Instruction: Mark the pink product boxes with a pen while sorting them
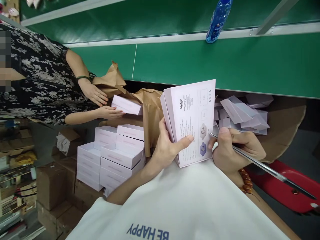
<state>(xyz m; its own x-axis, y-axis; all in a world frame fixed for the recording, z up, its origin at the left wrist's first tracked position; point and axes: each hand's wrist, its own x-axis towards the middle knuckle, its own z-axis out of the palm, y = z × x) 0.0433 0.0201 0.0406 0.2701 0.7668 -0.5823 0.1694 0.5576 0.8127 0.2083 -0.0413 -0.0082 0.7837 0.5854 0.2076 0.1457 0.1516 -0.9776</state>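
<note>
Nearest, the white shirt (195,203) is showing upside-down lettering, while the left hand (166,145) is gripping a printed box (190,123) in front of it, thumb lying across the printed face. The right hand (235,146) is closing around a slim silver tool (260,164), whose tip is pointing at that face near its edge; contact is unclear. Beyond, jumbled pale boxes (246,113) are lying in a carton (287,123) at right, and open trays (122,150) are standing stacked at left. A co-worker's two hands (93,93) are handling another pale box (127,105). Farther off, a blue bottle (218,23) is standing on the green surface (175,61).
</note>
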